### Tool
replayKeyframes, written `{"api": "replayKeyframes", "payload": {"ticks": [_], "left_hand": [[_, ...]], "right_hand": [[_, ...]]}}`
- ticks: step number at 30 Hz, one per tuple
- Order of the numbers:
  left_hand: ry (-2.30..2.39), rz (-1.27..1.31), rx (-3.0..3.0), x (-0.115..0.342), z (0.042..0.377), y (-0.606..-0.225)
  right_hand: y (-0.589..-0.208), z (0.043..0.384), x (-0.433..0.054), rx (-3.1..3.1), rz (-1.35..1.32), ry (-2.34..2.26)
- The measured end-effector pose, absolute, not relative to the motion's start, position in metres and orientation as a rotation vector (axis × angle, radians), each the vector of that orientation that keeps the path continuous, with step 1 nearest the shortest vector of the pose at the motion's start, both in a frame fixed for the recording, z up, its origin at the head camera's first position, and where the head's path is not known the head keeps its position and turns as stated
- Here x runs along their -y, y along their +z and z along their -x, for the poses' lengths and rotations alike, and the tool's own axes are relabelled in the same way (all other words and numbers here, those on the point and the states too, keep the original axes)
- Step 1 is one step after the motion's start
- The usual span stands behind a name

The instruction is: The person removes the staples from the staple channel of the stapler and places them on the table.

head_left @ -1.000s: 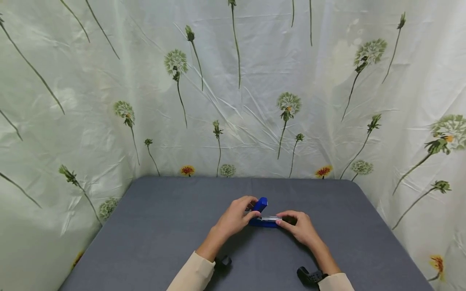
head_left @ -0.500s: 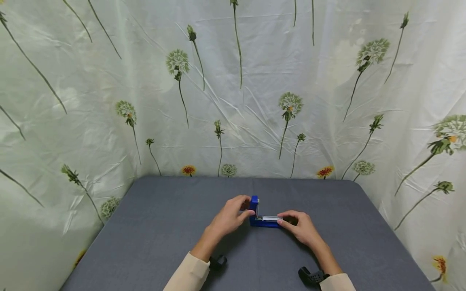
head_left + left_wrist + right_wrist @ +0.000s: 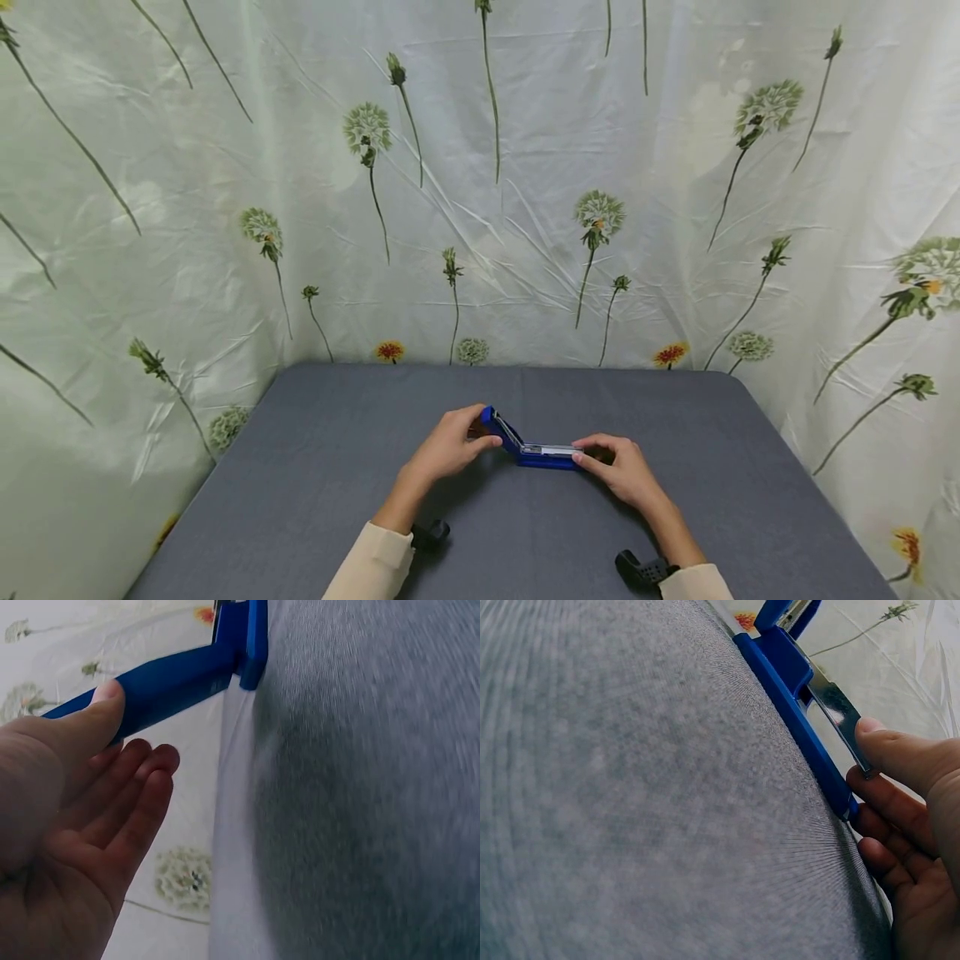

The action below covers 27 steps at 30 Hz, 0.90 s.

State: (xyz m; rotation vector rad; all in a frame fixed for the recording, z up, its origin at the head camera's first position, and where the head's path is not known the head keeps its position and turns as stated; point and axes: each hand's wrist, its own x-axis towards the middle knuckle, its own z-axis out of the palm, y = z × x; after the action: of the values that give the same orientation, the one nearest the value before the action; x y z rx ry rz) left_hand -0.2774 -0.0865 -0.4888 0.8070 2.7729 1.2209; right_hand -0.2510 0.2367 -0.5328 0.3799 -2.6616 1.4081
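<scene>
A blue stapler (image 3: 547,460) stands on the grey table with its top arm swung far back to the left, baring the silver staple channel (image 3: 838,712). My left hand (image 3: 444,446) pinches the raised blue arm (image 3: 172,684) near its end, thumb on one side and fingers on the other. At the stapler's right end my right hand (image 3: 621,471) grips the front of the metal channel between thumb and fingers; its lower fingertips lie by the end of the blue base (image 3: 802,739).
The grey cloth-covered table (image 3: 360,417) extends around the stapler. Behind it hangs a pale curtain (image 3: 525,250) printed with dandelions. Black straps with camera mounts (image 3: 641,571) sit on both wrists, below beige sleeves (image 3: 372,562).
My left hand has moved left, swinging the stapler's top arm from leaning right, through upright, to leaning back left. The right hand keeps its hold in nearly the same place.
</scene>
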Motion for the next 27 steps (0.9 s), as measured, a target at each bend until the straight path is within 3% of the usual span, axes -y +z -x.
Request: {"api": "replayKeyframes", "payload": {"ticks": [27], "left_hand": [[0.97,-0.675,-2.889,0.112,0.286,-0.498]], "right_hand": [[-0.535,0.253,-0.237,2.705,-0.328,1.419]]}}
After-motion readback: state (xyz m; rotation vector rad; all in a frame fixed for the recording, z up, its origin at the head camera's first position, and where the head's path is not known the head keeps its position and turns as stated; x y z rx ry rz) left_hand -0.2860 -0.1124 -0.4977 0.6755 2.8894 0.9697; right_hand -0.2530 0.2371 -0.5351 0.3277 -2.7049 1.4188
